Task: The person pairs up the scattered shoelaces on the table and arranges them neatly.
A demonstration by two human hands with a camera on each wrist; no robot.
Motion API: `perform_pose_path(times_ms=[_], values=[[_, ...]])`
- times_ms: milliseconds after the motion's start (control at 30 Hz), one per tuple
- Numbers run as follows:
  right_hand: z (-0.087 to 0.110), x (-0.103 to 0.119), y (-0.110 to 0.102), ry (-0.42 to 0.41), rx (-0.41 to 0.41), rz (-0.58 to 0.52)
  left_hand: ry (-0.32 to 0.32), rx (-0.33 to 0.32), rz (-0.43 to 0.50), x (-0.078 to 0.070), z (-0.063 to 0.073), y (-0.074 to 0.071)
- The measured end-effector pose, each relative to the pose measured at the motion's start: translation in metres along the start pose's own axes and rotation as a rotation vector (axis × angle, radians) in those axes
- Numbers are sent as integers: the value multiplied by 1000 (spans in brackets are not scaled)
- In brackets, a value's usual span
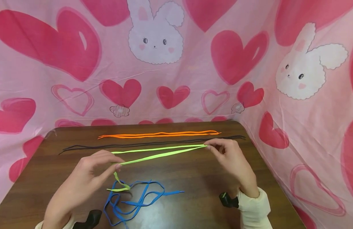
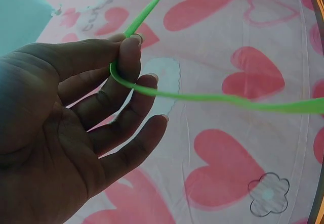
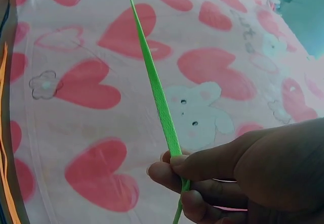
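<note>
A neon green shoelace (image 1: 162,155) is stretched between both hands above the table, forming two nearly parallel strands. My left hand (image 1: 87,175) pinches it between thumb and fingertips, and a loose end dangles below toward the blue lace. In the left wrist view the green shoelace (image 2: 202,97) loops around behind the pinching fingers. On the other side, my right hand (image 1: 232,157) pinches the far end where both strands meet. The right wrist view has the green shoelace (image 3: 157,90) running taut from the thumb and index finger.
A blue shoelace (image 1: 141,202) lies tangled on the brown table (image 1: 199,216), near the front. Farther back, a black shoelace (image 1: 142,145) and an orange shoelace (image 1: 159,135) lie lengthwise, each doubled. Pink heart-patterned cloth (image 1: 199,73) hangs behind and at the sides.
</note>
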State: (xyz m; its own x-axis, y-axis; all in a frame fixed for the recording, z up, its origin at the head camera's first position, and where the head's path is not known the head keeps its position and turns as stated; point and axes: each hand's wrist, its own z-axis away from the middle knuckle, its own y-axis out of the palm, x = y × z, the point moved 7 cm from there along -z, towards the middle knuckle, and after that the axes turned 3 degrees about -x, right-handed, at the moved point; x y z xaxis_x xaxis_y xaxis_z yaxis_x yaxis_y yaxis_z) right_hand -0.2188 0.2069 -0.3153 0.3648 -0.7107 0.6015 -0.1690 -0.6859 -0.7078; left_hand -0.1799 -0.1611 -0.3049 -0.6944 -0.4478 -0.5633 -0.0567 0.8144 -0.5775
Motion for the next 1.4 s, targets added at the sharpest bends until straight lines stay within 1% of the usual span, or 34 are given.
perform_pose_path(times_ms=[200,300,433,533,633,733,833,900,1000,1100,1200,1267,1400], values=[[2,-18,-9,73,-7,48,27,0,-77,5,4,-9],[2,-27,-13,93,-8,64,34,-19,-98,10,7,-14],[4,-40,-17,120,-13,79,18,-38,-127,20,12,-20],[5,-49,-19,138,-21,97,-6,-44,-165,29,15,-24],[5,-56,-20,131,-26,118,-42,-41,-182,38,18,-27],[5,-62,-20,116,-22,147,-101,-13,-161,50,21,-28],[6,-68,-20,120,-12,174,-158,19,-125,61,25,-30],[6,-72,-20,129,-10,185,-186,33,-108,68,27,-31],[7,-79,-22,151,-21,197,-212,37,-111,77,29,-34],[7,-86,-25,161,-36,210,-211,28,-139,84,32,-37],[6,-91,-28,163,-49,218,-194,4,-167,90,35,-41],[6,-94,-29,166,-51,225,-180,-19,-198,94,36,-44],[8,-101,-31,166,-52,230,-181,-50,-272,104,39,-49]])
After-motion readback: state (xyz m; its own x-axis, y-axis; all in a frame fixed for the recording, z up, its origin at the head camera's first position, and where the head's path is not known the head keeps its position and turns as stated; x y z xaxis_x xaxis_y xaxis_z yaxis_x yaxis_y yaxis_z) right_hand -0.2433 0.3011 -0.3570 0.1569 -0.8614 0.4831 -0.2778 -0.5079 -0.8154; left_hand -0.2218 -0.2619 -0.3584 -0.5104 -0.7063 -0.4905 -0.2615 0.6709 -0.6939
